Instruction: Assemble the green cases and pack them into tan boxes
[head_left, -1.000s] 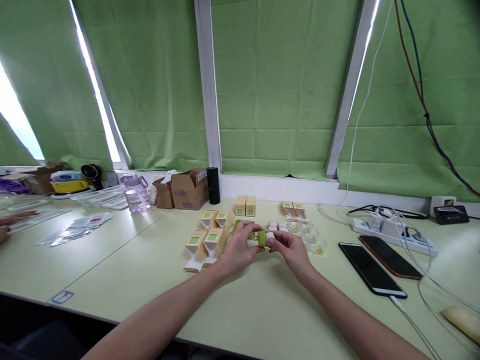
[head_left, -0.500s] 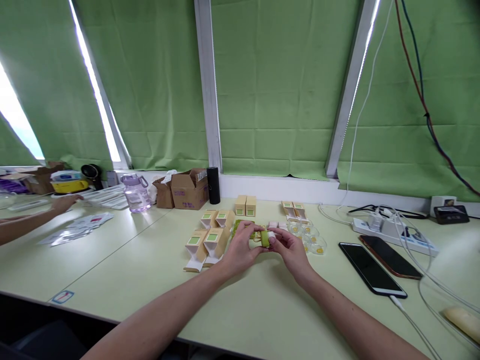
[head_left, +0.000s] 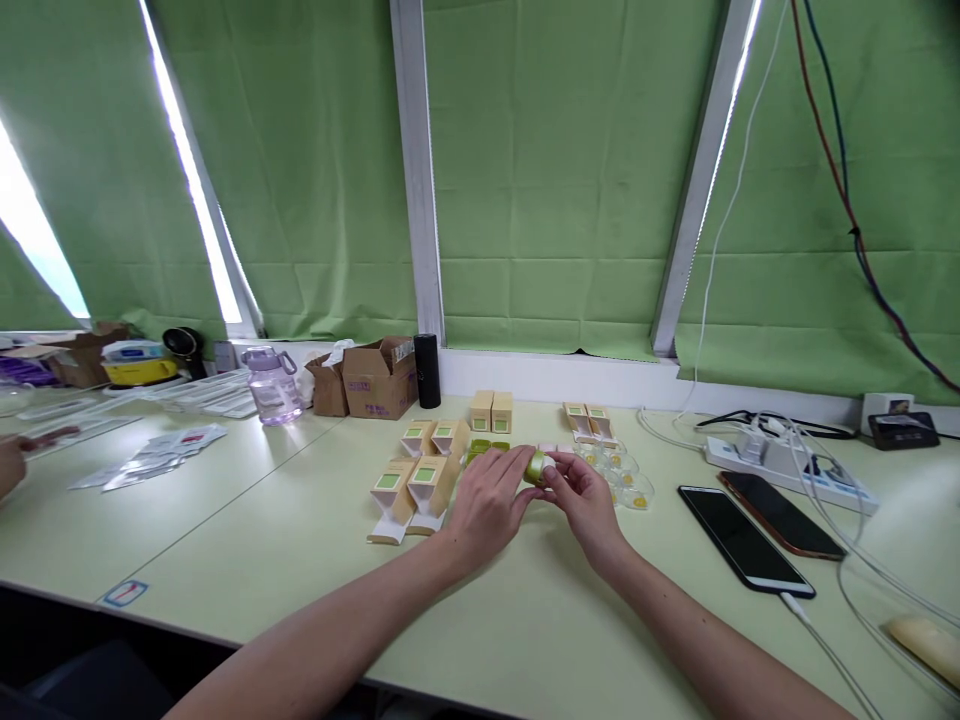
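Note:
Both my hands meet over the middle of the table around a small green jar with a white end (head_left: 535, 467), which is tilted. My left hand (head_left: 487, 500) wraps its fingers over the green part. The thumb and fingers of my right hand (head_left: 589, 500) pinch the white end. Just beyond my left hand, a few green jars (head_left: 480, 447) show in part. Pale lid-like pieces (head_left: 551, 447) peek out behind my right hand, and clear plastic cups with yellow spots (head_left: 634, 490) lie to its right. Left of my left hand are open cream cartons (head_left: 424, 480) with green labels.
Two closed cartons (head_left: 491, 410) and two open ones (head_left: 589, 420) stand farther back. Right: phones (head_left: 742, 540), a power strip (head_left: 795, 470) and cables. Left: a purple bottle (head_left: 272, 385), cardboard boxes (head_left: 379, 378), flat packets (head_left: 161, 455) and another person's hand (head_left: 49, 438).
The green jar has tilted, and my left fingers have closed farther over it. My right hand has barely moved. The other person's hand has drawn back to the left edge.

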